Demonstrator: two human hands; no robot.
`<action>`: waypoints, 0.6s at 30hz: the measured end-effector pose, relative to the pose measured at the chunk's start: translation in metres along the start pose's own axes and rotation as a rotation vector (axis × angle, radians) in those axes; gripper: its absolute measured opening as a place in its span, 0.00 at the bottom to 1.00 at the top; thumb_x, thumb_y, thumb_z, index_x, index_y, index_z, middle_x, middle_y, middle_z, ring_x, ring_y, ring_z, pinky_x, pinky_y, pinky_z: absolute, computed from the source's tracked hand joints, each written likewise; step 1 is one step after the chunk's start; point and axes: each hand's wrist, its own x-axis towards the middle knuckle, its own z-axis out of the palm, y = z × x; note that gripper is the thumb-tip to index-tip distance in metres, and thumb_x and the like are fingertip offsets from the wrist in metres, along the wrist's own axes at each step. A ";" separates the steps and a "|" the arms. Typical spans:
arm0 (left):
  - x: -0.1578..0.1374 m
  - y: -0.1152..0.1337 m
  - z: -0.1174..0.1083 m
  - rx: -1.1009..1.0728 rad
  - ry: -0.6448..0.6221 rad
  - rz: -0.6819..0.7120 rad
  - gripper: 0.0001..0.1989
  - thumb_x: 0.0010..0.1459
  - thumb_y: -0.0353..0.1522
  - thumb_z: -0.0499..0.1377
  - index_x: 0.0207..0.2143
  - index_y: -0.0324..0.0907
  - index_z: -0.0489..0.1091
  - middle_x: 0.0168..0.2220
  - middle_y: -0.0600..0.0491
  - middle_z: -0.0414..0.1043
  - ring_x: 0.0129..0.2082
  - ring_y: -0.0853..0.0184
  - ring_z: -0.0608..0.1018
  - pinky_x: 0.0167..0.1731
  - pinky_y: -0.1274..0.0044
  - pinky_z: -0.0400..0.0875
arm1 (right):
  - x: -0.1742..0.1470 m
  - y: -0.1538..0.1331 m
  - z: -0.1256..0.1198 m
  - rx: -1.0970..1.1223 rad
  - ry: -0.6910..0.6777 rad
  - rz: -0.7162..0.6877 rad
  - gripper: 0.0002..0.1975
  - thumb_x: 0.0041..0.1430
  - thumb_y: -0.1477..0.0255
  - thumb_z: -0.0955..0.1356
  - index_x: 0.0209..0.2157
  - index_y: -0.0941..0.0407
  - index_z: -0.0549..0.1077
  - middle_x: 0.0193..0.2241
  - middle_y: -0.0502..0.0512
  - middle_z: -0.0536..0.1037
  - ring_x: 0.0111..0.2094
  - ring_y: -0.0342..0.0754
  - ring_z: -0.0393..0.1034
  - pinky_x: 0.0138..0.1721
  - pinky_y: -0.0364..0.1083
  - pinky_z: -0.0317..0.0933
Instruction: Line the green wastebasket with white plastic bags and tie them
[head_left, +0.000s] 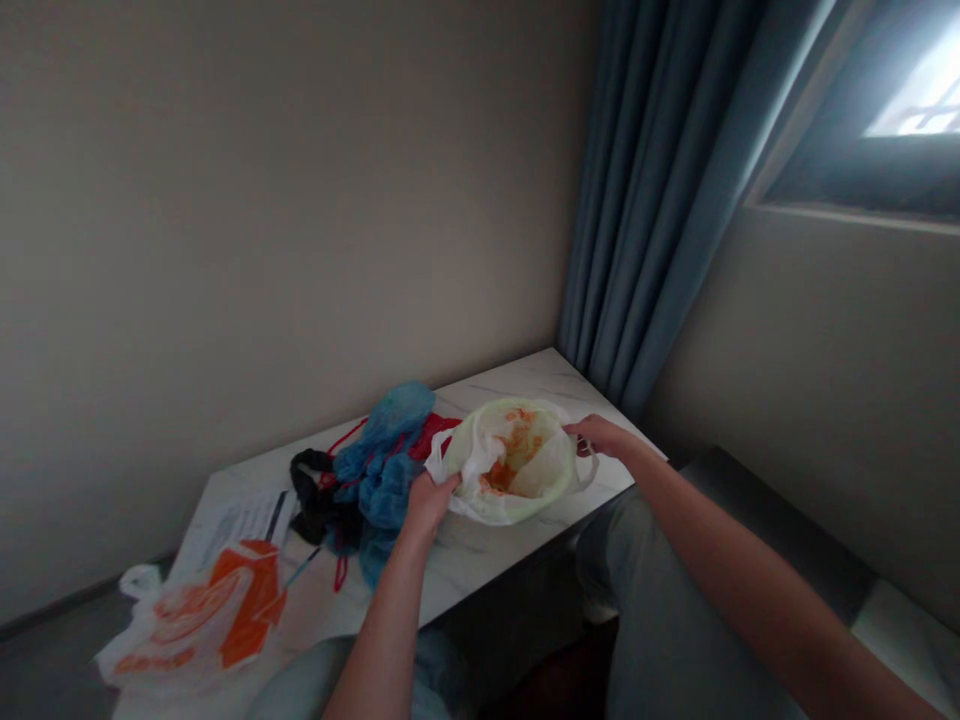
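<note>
Room: plain wall [300,220] beyond both hands; blue curtain [645,200] beyond the right hand, window [847,170] farther up to its right. White marbled table [517,365] beneath the hands.

Left hand [431,500]: grasping the near-left edge of a white bag [540,478], thumb uppermost. Right hand [595,436]: gripping the opposite edge, fingertips partly hidden; a handle loop [589,475] hangs just below it. The bag lies between the two hands, mouth spread wide, orange stains [517,445] inside. Pale green shows around the opening; cannot tell whether a separate bowl is there, nor whether the base touches the table.

Just left of the left hand: crumpled blue bags [386,490] with red cords [341,574], black bag [304,485] beside them. Farther left and nearer the body: orange-printed bag [247,600], overlapping a printed sheet [232,525].
</note>
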 end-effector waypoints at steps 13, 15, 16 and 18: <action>-0.029 0.004 -0.009 0.047 -0.508 -0.315 0.28 0.42 0.44 0.70 0.44 0.38 0.75 0.29 0.47 0.79 0.25 0.61 0.79 0.27 0.73 0.71 | -0.002 -0.020 0.019 -0.749 0.448 -0.323 0.12 0.58 0.63 0.70 0.31 0.59 0.78 0.35 0.64 0.81 0.38 0.55 0.75 0.36 0.45 0.60; -0.032 0.004 -0.015 0.078 -0.626 -0.352 0.29 0.43 0.48 0.70 0.42 0.38 0.75 0.25 0.48 0.77 0.26 0.59 0.80 0.28 0.73 0.70 | 0.000 -0.021 0.022 -0.733 0.443 -0.342 0.12 0.57 0.63 0.70 0.32 0.59 0.77 0.34 0.63 0.81 0.37 0.54 0.74 0.37 0.45 0.60; -0.032 0.005 -0.019 0.088 -0.669 -0.375 0.30 0.43 0.51 0.69 0.41 0.38 0.75 0.24 0.48 0.77 0.28 0.58 0.81 0.29 0.73 0.70 | 0.002 -0.022 0.023 -0.698 0.438 -0.350 0.12 0.57 0.63 0.70 0.32 0.59 0.77 0.34 0.63 0.81 0.37 0.54 0.74 0.37 0.45 0.60; -0.030 0.006 -0.027 0.097 -0.702 -0.454 0.33 0.45 0.57 0.65 0.41 0.39 0.75 0.28 0.43 0.79 0.32 0.55 0.82 0.32 0.72 0.71 | 0.004 -0.023 0.022 -0.570 0.426 -0.362 0.12 0.58 0.63 0.68 0.35 0.58 0.77 0.35 0.60 0.80 0.37 0.52 0.73 0.39 0.45 0.61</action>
